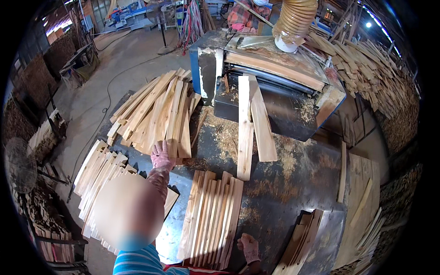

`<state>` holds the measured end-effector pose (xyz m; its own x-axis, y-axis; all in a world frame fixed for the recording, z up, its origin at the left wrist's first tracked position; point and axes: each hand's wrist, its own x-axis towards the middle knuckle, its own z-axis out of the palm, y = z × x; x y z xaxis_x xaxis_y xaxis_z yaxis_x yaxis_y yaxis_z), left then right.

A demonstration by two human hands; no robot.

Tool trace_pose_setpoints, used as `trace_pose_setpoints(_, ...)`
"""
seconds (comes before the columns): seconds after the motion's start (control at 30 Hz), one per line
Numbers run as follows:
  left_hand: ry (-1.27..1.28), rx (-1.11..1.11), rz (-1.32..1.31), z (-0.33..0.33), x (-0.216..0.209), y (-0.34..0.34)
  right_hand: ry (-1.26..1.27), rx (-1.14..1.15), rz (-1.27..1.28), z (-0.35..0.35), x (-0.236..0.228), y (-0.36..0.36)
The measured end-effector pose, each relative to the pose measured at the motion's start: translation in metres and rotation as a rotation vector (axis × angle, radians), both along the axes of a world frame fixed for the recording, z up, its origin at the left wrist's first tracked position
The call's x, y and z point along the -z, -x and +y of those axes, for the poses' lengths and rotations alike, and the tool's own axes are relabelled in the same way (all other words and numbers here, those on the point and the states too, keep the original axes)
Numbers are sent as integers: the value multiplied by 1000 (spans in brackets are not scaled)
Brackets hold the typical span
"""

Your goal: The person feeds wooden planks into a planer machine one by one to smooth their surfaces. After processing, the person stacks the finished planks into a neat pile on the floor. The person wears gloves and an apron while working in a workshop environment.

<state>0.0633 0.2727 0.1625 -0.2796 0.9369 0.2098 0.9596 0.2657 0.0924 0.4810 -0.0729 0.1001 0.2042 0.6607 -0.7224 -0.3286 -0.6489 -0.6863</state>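
Note:
My left hand (162, 156), in a pale pinkish glove, reaches forward with its fingers lying over the near ends of a fanned pile of wooden boards (153, 114). Part of that arm is hidden by a blurred patch. Close to my body, my right hand (249, 247), also gloved, is curled closed, and nothing shows in it. It is just right of a row of wooden strips (211, 215) lying side by side. Two boards (245, 142) lean from the table onto the bed of a planer-like machine (270, 103).
The dark metal table (298, 183) carries wood shavings. More strips stand stacked at left (103, 174) and at front right (300, 243). A ribbed hose (295, 20) rises from the machine; behind it is a person in plaid (247, 18). A large wood heap (371, 73) lies right.

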Motion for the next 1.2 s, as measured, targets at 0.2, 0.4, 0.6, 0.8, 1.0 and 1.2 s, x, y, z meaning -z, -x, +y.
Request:
trace_pose_setpoints(0.2,28,90,12,6,13,-3,60,-35,-134,28,-21,-9)
trace_pose_setpoints(0.4,50,104,14,6,11,-20,-25,-22,-75,54,-21,-7)
trace_pose_setpoints(0.6,32,-75,-152,27,22,-23,22,-18,-14,35,-15,4)
trace_pose_setpoints(0.8,-138,95,-2026,31,14,27,-121,-135,61,93,-53,-28)
trace_pose_setpoints(1.0,-42,238,-2663,-6,-41,0,-631,102,66,282,-148,-59)
trace_pose_setpoints(1.2,32,392,-2758,-36,-47,7,-524,-22,-15,355,-158,-22)
